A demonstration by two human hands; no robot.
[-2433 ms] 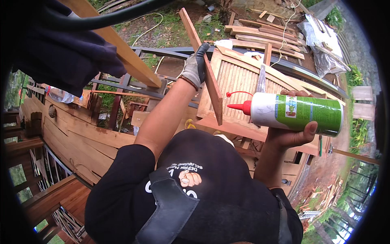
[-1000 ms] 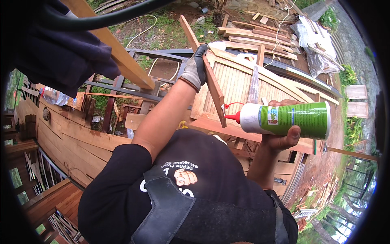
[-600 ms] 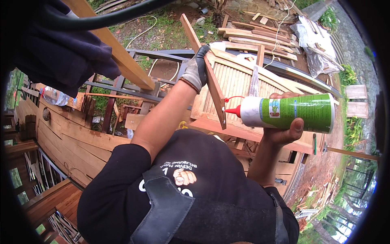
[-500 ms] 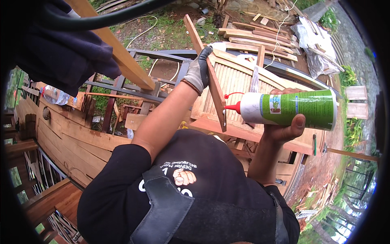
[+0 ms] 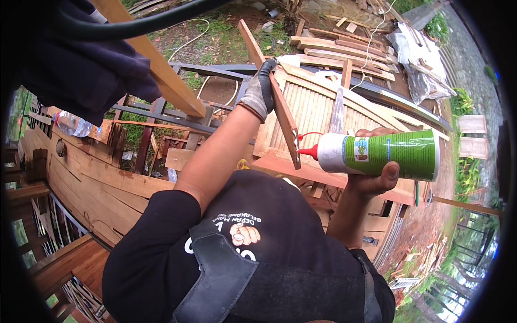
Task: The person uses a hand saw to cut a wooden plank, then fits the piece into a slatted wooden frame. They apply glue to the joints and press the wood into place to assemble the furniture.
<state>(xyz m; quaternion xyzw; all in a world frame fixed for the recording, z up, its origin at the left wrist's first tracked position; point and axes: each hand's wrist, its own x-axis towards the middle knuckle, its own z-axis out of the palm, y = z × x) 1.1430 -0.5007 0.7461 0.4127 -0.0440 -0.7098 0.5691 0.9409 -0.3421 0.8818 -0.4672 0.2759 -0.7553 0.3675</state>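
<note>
Head view. The person wears a black short-sleeved shirt (image 5: 280, 253) with a small white-and-orange printed emblem and white lettering on the chest. A broad black strap (image 5: 215, 285) with a stitched edge runs across the shirt below the emblem. The left hand (image 5: 262, 89) wears a grey knit work glove whose palm and fingers (image 5: 267, 69) are coated black; a thin dark red band edges the cuff, on the wrist side of the fingers. The right hand (image 5: 374, 180) is bare, as are both forearms.

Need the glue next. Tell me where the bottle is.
In the head view, right of centre: the bottle lies sideways in the right hand, its red nozzle touching the slat that the gloved left hand holds.
</note>
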